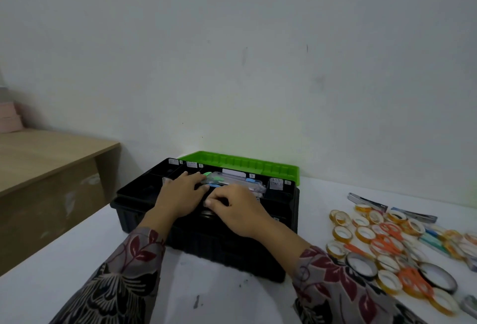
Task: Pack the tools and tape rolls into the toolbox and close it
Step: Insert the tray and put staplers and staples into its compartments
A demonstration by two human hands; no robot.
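- Your black toolbox (219, 251) sits open on the white worktop (90, 272) straight ahead. Its green lid (240, 165) is folded back behind it, toward the wall.
- Both forearms, in leaf-patterned sleeves (134, 259), reach forward over the box's near wall to the divided tray (140, 189) on top.
- Your left grip (180, 194) lies palm down on the tray, holding nothing. Its fingers are nearly straight and close together, and the tips reach a clear pack (232, 181) of green and blue items in the back middle compartment.
- Your right grip (237, 207) sits just beside the left one, knuckles up, fingers curled under and thumb pointing left. I cannot tell whether it holds anything.
- Tape rolls (365, 234) and orange scissors (387, 245) lie heaped on the worktop right of the box, apart from both grips.
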